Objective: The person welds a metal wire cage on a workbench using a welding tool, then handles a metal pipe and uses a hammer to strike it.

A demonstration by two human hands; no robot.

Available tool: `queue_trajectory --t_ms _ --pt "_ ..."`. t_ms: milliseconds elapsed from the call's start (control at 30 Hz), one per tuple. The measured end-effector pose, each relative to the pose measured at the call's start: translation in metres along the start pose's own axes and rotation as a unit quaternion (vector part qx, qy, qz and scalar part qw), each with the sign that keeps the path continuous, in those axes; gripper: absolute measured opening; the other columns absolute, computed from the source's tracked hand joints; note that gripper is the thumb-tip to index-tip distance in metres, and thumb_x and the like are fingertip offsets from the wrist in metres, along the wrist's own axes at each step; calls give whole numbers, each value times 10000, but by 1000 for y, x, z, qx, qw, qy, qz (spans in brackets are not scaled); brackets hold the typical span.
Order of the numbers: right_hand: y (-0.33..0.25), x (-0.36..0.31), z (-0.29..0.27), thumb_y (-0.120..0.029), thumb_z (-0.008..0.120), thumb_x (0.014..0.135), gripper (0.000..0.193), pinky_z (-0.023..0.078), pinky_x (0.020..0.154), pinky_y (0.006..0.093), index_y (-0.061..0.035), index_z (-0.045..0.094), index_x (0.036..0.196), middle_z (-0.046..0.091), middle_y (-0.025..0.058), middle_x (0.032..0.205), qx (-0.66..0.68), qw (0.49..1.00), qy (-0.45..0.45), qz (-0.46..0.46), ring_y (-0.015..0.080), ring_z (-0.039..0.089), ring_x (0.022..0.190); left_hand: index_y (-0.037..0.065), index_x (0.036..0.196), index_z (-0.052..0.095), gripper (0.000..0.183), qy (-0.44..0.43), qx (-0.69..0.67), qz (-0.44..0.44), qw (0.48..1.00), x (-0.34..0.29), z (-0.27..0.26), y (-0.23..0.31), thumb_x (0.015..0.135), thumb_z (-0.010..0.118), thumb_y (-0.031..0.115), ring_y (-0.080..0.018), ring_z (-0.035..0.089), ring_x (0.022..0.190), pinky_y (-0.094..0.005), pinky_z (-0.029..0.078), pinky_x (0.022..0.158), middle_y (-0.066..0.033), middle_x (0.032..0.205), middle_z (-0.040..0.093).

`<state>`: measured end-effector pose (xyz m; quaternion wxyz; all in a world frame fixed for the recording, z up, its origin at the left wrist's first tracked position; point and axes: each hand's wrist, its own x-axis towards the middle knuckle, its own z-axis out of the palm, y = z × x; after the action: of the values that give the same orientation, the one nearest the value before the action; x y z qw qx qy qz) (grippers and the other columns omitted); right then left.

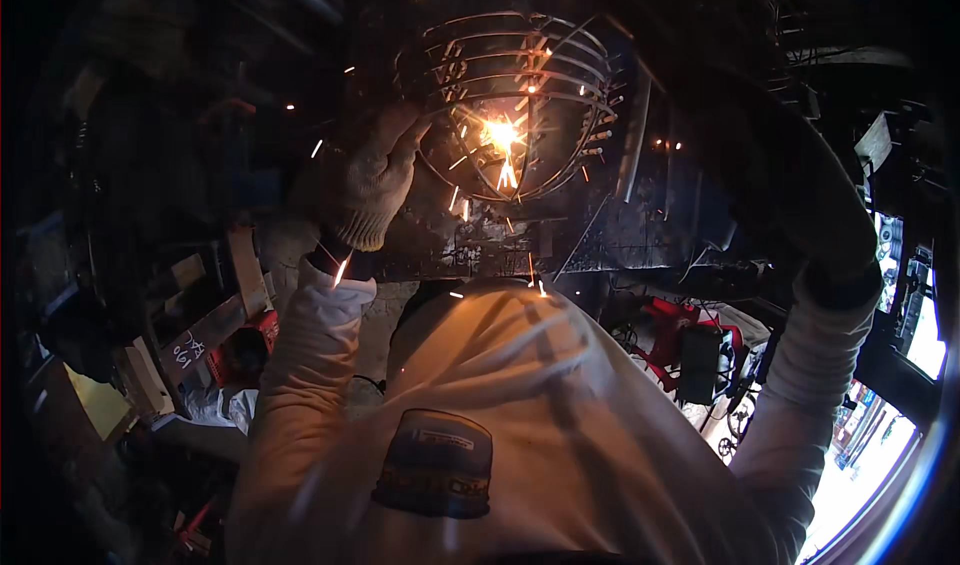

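Metal cage (531, 95): thin rounded bars bent into hoops and curved ribs, forming a bowl-like open frame, with short stubby ends poking out along its right side.
Glow (503, 135): a white-hot point in the lower middle of the cage, with orange streaks of sparks scattered around it.
Work surface (590, 250): dark and rough-looking, showing beneath the cage's lower rim.
Metal strip (634, 145): narrow, straight-edged, standing slanted just right of the cage.
Left hand (385, 170): in a pale knitted glove with a ribbed cuff, at the cage's left rim; the fingers lie close together and slightly bent. Whether they grip a bar or only touch it, one cannot tell.
Right hand (690, 55): a dark shape to the upper right of the cage; its fingers sink into shadow, so neither their spread nor their hold can be told.
Thin rod (580, 31): slants into the cage's upper right; its outer end is lost in the dark.
Sweatshirt (600, 415): pale, softly creased cloth below the cage, a dark printed patch on it, cut off by the lower edge.
Red container (262, 333): well left of and below the cage, half hidden in clutter.
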<state>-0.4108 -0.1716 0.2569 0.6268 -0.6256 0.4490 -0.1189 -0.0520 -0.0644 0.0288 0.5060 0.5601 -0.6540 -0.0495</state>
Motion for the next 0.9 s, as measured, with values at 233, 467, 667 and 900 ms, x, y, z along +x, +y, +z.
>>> queue_trajectory --t_ms 233,467,667,900 --pt "4 12 7 -169 559 1113 458 529 900 253 19 494 1525 688 66 1257 6 999 -21 25 108 658 1028 82 1047 803 205 4 94 -19 995 -4 -1 3 855 875 74 -272 762 846 -361 615 756 -111 962 787" --pt "-13 13 20 -173 587 1106 386 534 999 313 0 572 1450 717 122 1295 -83 995 -47 14 180 692 1121 79 1030 794 195 10 85 19 996 2 -3 4 853 871 109 -315 757 816 -389 606 734 -140 938 779" --pt "-8 12 17 -218 568 1121 364 547 969 339 -38 601 1435 743 143 1226 -270 960 -26 -71 190 710 1085 77 1024 791 202 13 101 13 995 2 -3 7 849 878 127 -326 757 834 -407 608 747 -142 945 782" --pt "-12 15 20 -241 574 1120 373 554 975 355 -56 608 1442 741 159 1240 -337 938 -21 -76 226 718 1093 99 1065 793 214 -18 97 1 995 -2 -7 1 860 853 117 -317 760 879 -398 609 795 -118 994 793"
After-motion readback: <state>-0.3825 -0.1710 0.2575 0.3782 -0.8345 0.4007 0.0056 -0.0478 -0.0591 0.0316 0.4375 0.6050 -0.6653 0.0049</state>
